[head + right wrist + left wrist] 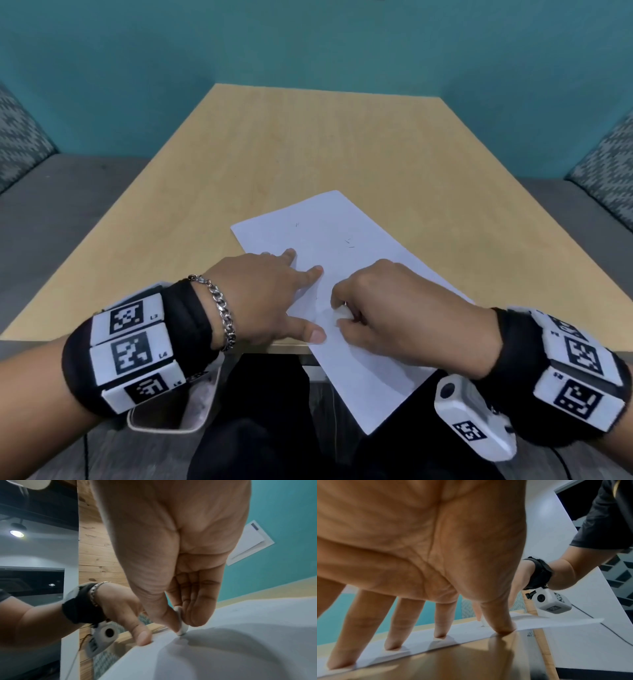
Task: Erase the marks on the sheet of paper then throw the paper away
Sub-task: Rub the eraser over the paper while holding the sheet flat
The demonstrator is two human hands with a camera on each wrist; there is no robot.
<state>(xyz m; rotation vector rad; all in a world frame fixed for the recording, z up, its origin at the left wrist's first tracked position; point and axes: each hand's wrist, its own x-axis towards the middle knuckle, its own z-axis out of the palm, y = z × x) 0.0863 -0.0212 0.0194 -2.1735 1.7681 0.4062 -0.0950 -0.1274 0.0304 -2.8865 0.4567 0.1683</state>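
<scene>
Erasing step. Left hand (263, 298), fingers spread flat, pins paper (346, 240); right hand (394, 308) pinches eraser (181, 627) against it. Next: rub the faint far marks (348, 243).

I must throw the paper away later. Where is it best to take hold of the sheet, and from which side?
Probably the near corner of the sheet, which overhangs the table edge toward the person. A hand can come from below and in front and pinch it, since nothing supports it there. The left hand presses the flat part; the right hand pinches the eraser.
</scene>
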